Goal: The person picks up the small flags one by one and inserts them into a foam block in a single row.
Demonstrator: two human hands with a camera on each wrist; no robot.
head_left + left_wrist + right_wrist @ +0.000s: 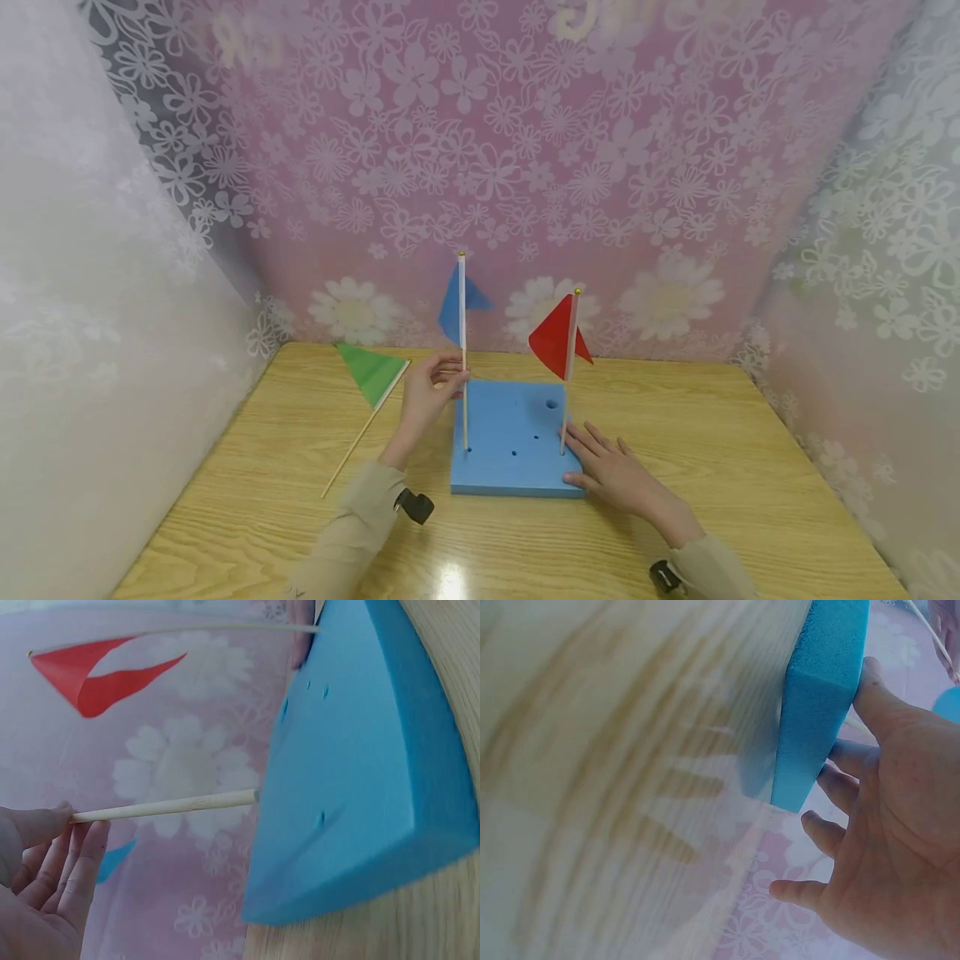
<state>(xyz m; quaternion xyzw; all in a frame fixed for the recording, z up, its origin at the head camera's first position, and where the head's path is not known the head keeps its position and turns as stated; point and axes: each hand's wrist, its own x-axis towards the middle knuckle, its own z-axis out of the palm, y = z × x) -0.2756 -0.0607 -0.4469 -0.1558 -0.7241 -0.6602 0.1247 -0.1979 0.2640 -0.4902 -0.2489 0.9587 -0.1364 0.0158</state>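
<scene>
My left hand (429, 392) pinches the wooden stick (169, 807) of a blue flag (452, 308) between thumb and fingers. The stick is upright, and in the left wrist view its bare lower end shows just off the face of a blue foam block (498, 471), near a hole (320, 819). On the block's right edge rests my right hand (618, 475), fingers spread; in the right wrist view its thumb (874, 682) touches the block's edge. A red flag (553, 340) stands with its stick in a hole close to those fingers.
A green flag (372, 372) lies on the wooden table (247, 467) left of my left hand, its stick pointing toward me. Several holes, one larger hole (551, 404) among them, dot the block's top. A flowered pink curtain (495, 167) hangs behind the table, with pale panels at both sides.
</scene>
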